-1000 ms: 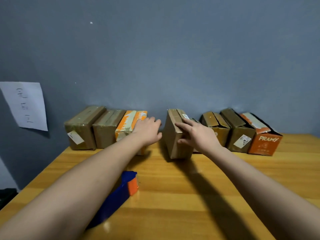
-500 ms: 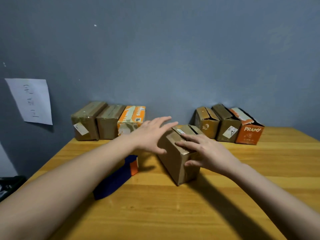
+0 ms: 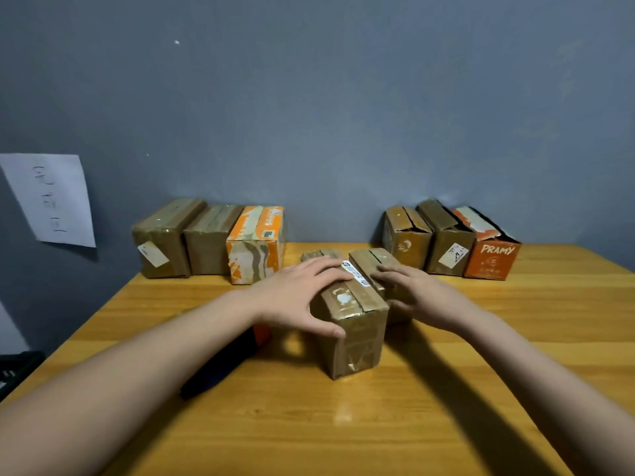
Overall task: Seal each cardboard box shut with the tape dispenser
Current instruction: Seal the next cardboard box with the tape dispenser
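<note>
Head view: cardboard box (image 3: 350, 324) at table (image 3: 446, 407) centre, top flaps unsealed. Left hand (image 3: 295, 300) gripping from 9 o'clock, right hand (image 3: 412, 293) from 3, fingers curled over flaps. Tape dispenser (image 3: 220, 365) at 8 o'clock, half hidden under forearm. Risk: flaps springing apart on release.

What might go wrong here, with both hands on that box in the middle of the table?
The top flaps of the box are not flat; a slot gapes near the far end, so tape could seal over a gap. The tape dispenser lies half hidden under the left forearm, so an elbow may knock it. The left hand and right hand both hold the box, so reaching for the tape frees one side.
</note>
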